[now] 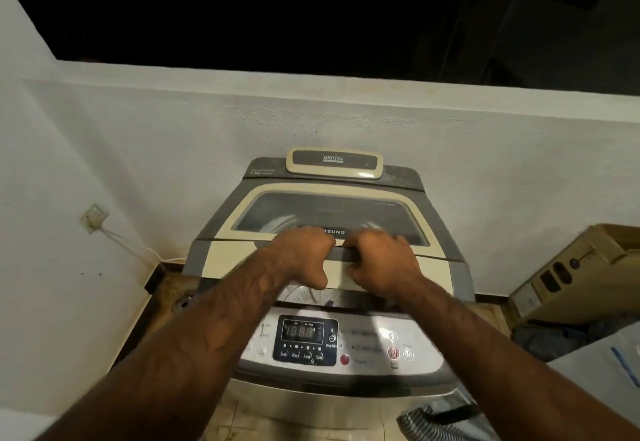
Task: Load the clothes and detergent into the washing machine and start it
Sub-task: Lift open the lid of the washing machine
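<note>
A top-loading washing machine with a silver body stands against the white wall. Its cream and grey folding lid is raised a little at the front, and a strip of the drum shows beneath it. My left hand and my right hand both grip the lid's grey front handle, side by side. The control panel below them shows a lit digital display. A striped cloth hangs at the machine's lower right.
A cardboard box stands to the right, with dark fabric and a white surface in front of it. A wall socket with a white cable sits on the left wall. Above the low wall is darkness.
</note>
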Tool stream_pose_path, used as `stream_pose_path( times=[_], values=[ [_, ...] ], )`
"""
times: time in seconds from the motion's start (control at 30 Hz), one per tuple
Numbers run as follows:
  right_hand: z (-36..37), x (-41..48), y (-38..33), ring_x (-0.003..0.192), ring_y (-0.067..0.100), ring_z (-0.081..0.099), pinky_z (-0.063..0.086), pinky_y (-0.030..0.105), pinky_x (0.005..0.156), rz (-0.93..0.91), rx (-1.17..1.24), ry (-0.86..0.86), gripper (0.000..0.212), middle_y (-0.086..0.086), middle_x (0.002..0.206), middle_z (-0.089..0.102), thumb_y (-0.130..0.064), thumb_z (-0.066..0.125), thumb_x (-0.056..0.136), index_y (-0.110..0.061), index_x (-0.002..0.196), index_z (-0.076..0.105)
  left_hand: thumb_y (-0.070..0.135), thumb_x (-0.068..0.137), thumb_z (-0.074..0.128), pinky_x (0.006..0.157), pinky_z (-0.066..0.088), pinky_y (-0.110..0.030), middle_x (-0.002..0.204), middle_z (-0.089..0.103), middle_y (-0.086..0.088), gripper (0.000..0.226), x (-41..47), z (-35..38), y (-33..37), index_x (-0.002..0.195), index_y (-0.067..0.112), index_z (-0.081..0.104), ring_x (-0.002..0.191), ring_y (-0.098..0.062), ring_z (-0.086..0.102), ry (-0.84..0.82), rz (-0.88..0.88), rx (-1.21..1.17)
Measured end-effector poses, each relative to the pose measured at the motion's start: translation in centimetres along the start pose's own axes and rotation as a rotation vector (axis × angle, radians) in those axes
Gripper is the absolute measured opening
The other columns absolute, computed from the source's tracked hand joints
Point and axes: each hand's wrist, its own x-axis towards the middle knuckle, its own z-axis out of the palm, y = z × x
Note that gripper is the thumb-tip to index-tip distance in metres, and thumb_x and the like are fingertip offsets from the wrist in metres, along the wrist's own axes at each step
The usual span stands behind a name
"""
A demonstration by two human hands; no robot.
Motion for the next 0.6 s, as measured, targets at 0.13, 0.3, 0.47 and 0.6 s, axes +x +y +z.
stream_pose_path(
  times=[0.13, 0.3, 0.47, 0.6],
  values=[
    [-5.1, 1.3, -0.6, 0.106, 0.019, 0.061, 0.046, 0.043, 0.097, -0.008, 0.024, 0.102, 0.022, -0.005, 0.106, 0.067, -0.023, 0.069, 0.084, -0.031, 0.103, 0.063, 0.056, 0.061, 0.085, 0.097, 0.05, -0.041, 0.12, 0.058, 0.002, 0.077, -0.3, -5.2, -0.6, 0.122, 0.022, 0.053, 0.11, -0.019, 0.054, 0.103, 0.063, 0.02],
    [-9.6, 3.8, -1.0, 0.111, 0.021, 0.058, 0.042, 0.044, 0.099, -0.004, -0.028, 0.259, 0.028, -0.004, 0.113, 0.068, -0.024, 0.068, 0.085, -0.03, 0.113, 0.065, 0.05, 0.074, 0.079, 0.105, 0.04, -0.04, 0.136, 0.051, -0.003, 0.077, 0.6, -9.2, -1.1, 0.135, 0.02, 0.044, 0.124, -0.024, 0.046, 0.365, 0.017, 0.208],
    [-12.0, 7.5, -0.3, 0.113, 0.019, 0.055, 0.039, 0.044, 0.105, -0.025, -0.087, 0.389, 0.032, -0.005, 0.117, 0.065, -0.026, 0.068, 0.091, -0.03, 0.123, 0.063, 0.041, 0.081, 0.077, 0.108, 0.038, -0.04, 0.135, 0.049, -0.001, 0.064, 3.3, -12.3, -1.4, 0.133, 0.023, 0.045, 0.124, -0.022, 0.045, 0.53, -0.071, 0.23],
    [-13.2, 11.6, 1.2, 0.118, 0.02, 0.054, 0.037, 0.043, 0.107, -0.058, -0.131, 0.467, 0.036, -0.005, 0.123, 0.063, -0.027, 0.067, 0.093, -0.03, 0.128, 0.059, 0.038, 0.085, 0.074, 0.107, 0.038, -0.04, 0.135, 0.048, -0.004, 0.061, 6.7, -14.1, -2.4, 0.134, 0.021, 0.042, 0.124, -0.024, 0.045, 0.637, -0.138, 0.281]
  ],
)
